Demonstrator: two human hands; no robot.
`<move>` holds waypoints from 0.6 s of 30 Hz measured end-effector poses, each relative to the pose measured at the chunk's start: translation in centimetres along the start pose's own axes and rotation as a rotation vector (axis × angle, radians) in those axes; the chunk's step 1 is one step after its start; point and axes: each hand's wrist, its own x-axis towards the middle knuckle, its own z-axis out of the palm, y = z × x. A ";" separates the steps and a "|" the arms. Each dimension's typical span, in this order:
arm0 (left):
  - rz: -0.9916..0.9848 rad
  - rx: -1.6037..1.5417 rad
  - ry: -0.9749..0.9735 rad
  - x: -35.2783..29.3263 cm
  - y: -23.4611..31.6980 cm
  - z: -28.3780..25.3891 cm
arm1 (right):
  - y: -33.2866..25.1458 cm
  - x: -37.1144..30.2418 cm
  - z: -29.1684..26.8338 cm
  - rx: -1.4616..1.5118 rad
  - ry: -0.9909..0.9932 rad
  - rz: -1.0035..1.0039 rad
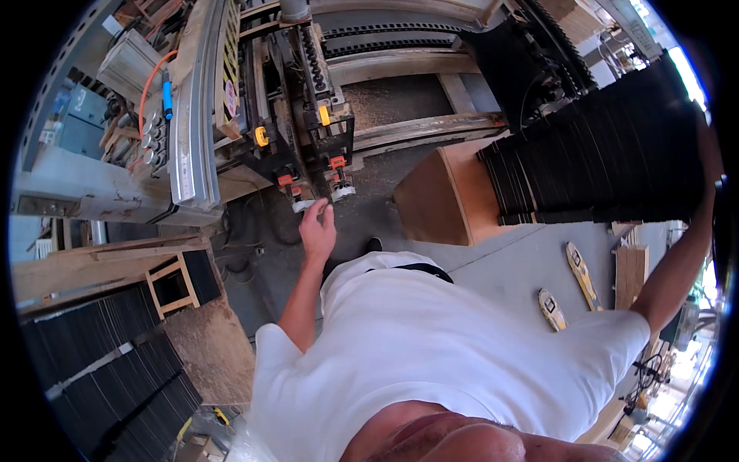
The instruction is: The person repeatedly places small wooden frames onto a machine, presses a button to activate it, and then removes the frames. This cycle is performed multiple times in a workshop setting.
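My left hand (316, 232) is raised in front of a machine, its fingers loosely bent and a little apart, with nothing visible in them. Its fingertips are close to a white pad (305, 205) below a red clamp piece (288, 185); whether they touch cannot be made out. My right arm stretches out to the right, where my right hand (709, 146) rests against the end of a tall stack of thin black boards (593, 146). That hand is dark at the picture's rim and its fingers are hidden. The stack stands on a brown wooden block (446, 196).
The machine (319, 73) has metal rails and yellow knobs. At left are a metal beam (192, 131) and more black boards (108, 362) beside a small wooden frame (172, 285). Two yellowish, elongated objects (583, 276) lie on the grey floor (493, 285) at right.
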 end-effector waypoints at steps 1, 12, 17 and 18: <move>-0.004 -0.020 -0.005 1.2 1.5 0.1 | 1.7 -0.1 1.9 -0.014 -0.095 0.008; 0.051 -0.385 0.223 24.6 5.8 0.6 | 4.1 -2.8 2.7 0.021 -0.074 -0.017; -0.278 -0.724 0.278 38.6 5.0 3.4 | -2.9 -9.5 -6.7 0.190 0.297 -0.208; -0.353 -0.708 0.241 40.9 5.3 4.2 | -5.7 -11.7 -8.5 0.343 0.313 -0.252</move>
